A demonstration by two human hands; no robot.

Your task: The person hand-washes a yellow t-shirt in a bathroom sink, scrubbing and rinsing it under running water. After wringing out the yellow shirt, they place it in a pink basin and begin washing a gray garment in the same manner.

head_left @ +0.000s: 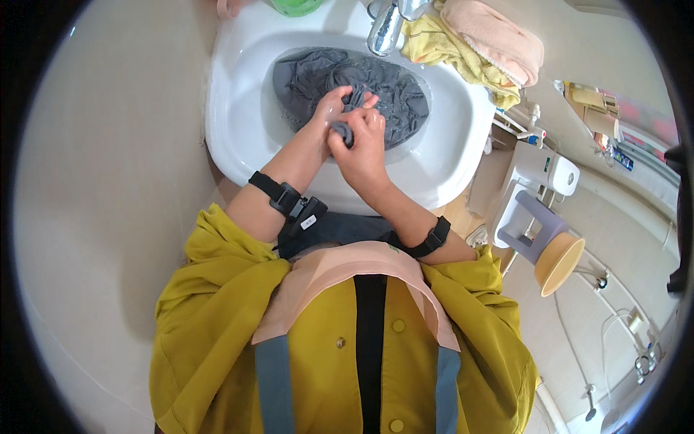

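Observation:
A dark grey piece of wet cloth (397, 105) lies bunched in water in the white sink (235, 123). My left hand (334, 105) has its fingers curled round a gathered part of it. Just below, my right hand (363, 145) is closed in a fist on the same cloth, and a grey fold sticks out beside the thumb. Both hands are close together over the near side of the cloth, the right knuckles near the left fingers. Most of the cloth spreads beyond them, and its kind does not show.
A chrome faucet (385, 32) rises at the sink's far edge. Right of it lie a yellow towel (463, 54) and a pink cloth (499, 40). A green container (296, 6) stands at the back left. A white appliance (531, 184) and a yellow basin (560, 264) are to the right.

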